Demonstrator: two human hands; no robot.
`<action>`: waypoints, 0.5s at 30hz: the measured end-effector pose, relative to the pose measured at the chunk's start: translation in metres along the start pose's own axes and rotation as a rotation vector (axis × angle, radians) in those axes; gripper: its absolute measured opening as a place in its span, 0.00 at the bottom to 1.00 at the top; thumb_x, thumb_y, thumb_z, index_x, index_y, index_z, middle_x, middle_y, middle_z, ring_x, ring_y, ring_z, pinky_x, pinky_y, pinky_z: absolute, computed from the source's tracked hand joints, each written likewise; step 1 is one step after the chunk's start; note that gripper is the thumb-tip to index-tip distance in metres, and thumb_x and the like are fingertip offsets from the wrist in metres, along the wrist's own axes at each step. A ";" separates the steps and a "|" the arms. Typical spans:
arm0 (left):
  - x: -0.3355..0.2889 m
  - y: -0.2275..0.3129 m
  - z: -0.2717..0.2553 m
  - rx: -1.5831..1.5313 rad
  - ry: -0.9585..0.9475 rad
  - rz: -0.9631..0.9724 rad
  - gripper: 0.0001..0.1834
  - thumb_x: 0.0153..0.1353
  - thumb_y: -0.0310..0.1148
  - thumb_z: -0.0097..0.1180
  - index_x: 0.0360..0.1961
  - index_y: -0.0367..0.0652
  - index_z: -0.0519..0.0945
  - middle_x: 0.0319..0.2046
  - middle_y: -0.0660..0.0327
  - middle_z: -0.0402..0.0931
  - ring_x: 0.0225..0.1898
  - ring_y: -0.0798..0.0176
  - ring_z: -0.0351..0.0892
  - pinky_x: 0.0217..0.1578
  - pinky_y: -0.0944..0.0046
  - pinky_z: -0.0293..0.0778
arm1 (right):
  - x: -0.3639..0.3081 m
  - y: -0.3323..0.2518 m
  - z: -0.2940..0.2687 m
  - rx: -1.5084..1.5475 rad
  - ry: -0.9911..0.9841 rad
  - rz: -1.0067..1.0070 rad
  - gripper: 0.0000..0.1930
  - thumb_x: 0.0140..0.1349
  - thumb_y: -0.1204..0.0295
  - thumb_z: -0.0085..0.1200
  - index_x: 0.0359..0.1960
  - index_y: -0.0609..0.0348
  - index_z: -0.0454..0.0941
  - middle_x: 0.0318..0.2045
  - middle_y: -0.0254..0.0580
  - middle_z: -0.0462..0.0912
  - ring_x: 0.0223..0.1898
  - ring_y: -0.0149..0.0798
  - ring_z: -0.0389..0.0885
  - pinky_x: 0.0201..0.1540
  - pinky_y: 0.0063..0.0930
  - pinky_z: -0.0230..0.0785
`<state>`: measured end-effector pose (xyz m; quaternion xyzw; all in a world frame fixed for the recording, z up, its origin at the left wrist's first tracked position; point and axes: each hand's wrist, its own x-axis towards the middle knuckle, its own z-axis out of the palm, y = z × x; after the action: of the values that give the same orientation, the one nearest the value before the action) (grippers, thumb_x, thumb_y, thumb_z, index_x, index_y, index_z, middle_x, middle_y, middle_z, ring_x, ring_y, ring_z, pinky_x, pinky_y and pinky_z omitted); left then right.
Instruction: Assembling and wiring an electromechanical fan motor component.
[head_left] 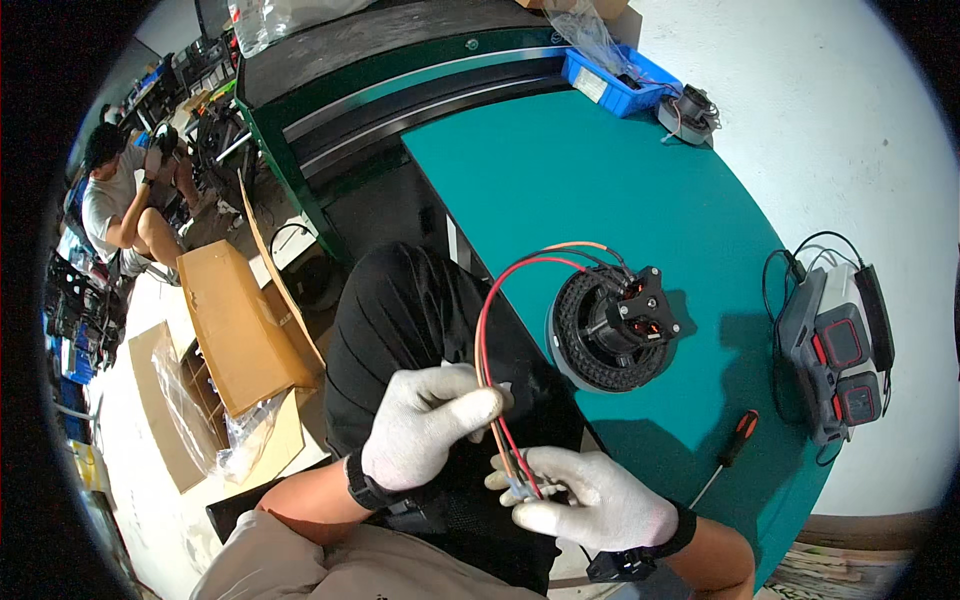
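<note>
Both my hands wear white gloves and black wrist straps. A bundle of red, black and orange wires (486, 312) arcs from a round black motor unit (615, 325) standing on the green table. My left hand (425, 425) pinches this bundle partway along, between thumb and fingers. Lower down, my right hand (590, 500) is closed around the wires' end, where a small pale connector (519, 490) shows between the fingers. The motor unit has a ribbed black base and a bracket on top; neither hand touches it.
A screwdriver (740, 438) with a red and black handle lies on the green table (560, 170). Along the right stands a grey charger-like device (835, 345). A blue bin (620, 85) and another motor part (688, 115) sit at the far end. Cardboard boxes (240, 320) and a seated person (130, 200) are left.
</note>
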<state>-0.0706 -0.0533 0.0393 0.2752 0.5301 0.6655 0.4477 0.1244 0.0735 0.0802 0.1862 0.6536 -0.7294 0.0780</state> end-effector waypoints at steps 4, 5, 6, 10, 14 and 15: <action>-0.006 -0.009 0.013 0.040 -0.075 0.001 0.11 0.73 0.32 0.63 0.40 0.32 0.88 0.31 0.63 0.83 0.33 0.74 0.78 0.34 0.70 0.72 | 0.003 0.003 -0.003 0.034 0.107 0.027 0.13 0.73 0.67 0.61 0.52 0.63 0.84 0.36 0.31 0.87 0.36 0.22 0.82 0.41 0.21 0.75; -0.007 -0.011 0.015 0.041 -0.111 -0.019 0.11 0.73 0.31 0.63 0.40 0.32 0.88 0.32 0.62 0.84 0.33 0.74 0.79 0.34 0.70 0.73 | 0.004 0.004 -0.003 0.029 0.102 0.042 0.13 0.73 0.67 0.61 0.51 0.63 0.84 0.34 0.31 0.86 0.34 0.21 0.81 0.39 0.21 0.75; -0.009 -0.014 0.017 0.042 -0.148 -0.041 0.11 0.73 0.31 0.63 0.41 0.32 0.88 0.33 0.61 0.85 0.34 0.73 0.79 0.35 0.70 0.73 | 0.005 0.005 -0.003 0.008 0.111 0.092 0.12 0.73 0.67 0.61 0.51 0.62 0.84 0.33 0.30 0.86 0.33 0.21 0.81 0.37 0.20 0.74; -0.013 -0.020 0.021 -0.050 -0.168 -0.087 0.10 0.74 0.30 0.61 0.42 0.33 0.88 0.34 0.60 0.85 0.35 0.72 0.81 0.37 0.69 0.75 | 0.003 0.006 -0.001 -0.038 0.161 0.104 0.11 0.74 0.74 0.57 0.48 0.71 0.85 0.39 0.44 0.90 0.43 0.31 0.88 0.49 0.25 0.80; -0.007 -0.024 0.018 -0.115 -0.191 -0.136 0.14 0.73 0.36 0.63 0.46 0.33 0.87 0.34 0.61 0.84 0.36 0.71 0.81 0.39 0.68 0.75 | -0.001 0.001 0.001 -0.158 0.228 0.011 0.10 0.73 0.72 0.59 0.42 0.70 0.87 0.31 0.41 0.90 0.33 0.28 0.87 0.38 0.23 0.79; -0.003 -0.025 0.017 -0.267 -0.181 -0.135 0.17 0.73 0.39 0.63 0.48 0.32 0.86 0.34 0.61 0.84 0.36 0.71 0.81 0.40 0.67 0.75 | -0.002 0.000 0.002 -0.218 0.236 -0.015 0.10 0.73 0.71 0.60 0.41 0.69 0.88 0.29 0.40 0.89 0.30 0.27 0.86 0.34 0.23 0.77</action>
<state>-0.0472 -0.0472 0.0212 0.2358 0.4121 0.6709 0.5697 0.1260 0.0717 0.0807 0.2560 0.7350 -0.6277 0.0149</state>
